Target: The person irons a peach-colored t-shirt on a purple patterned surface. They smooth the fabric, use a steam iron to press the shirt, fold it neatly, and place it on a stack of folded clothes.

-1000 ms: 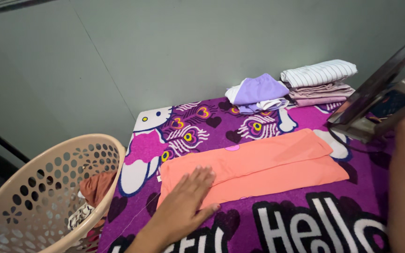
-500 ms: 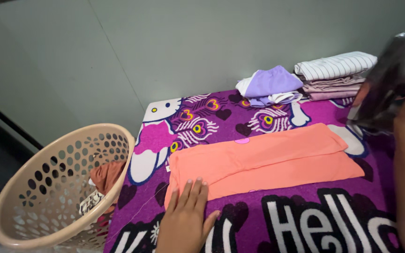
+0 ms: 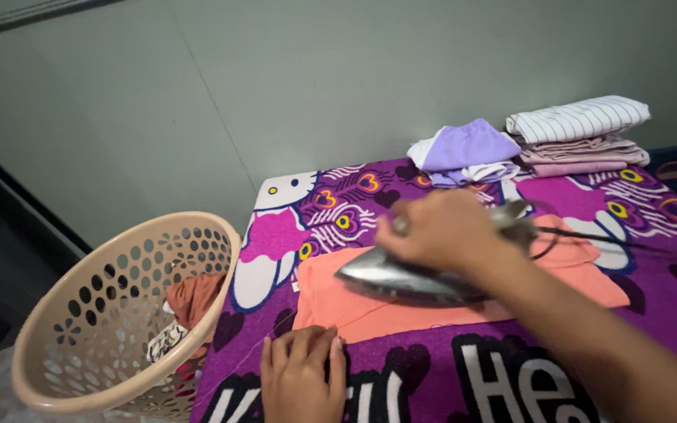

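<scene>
- Iron [image 3: 409,280], silvery and flat, rests sole-down on the left part of the orange garment [image 3: 464,301]; my right hand [image 3: 436,231] is wrapped over its handle, fingers curled tightly around it.
- Its dark cord [image 3: 589,235] runs off toward the right edge of the purple cartoon-print blanket [image 3: 448,368].
- I see the orange garment lying folded across the middle of the blanket, its long side running left to right, its left end near the blanket's left edge.
- My left hand [image 3: 301,376] sits at the blanket's near edge, fingers loosely curled and together, fingertips touching the near hem of the orange garment; it holds nothing.
- At the far edge of the blanket I see a lilac and white folded bundle [image 3: 464,150], and just right of it a stack of folded clothes [image 3: 577,137] with a striped piece on top.
- Off the blanket's left edge stands a beige perforated laundry basket [image 3: 88,329] with a rust-coloured cloth [image 3: 193,298] inside.
</scene>
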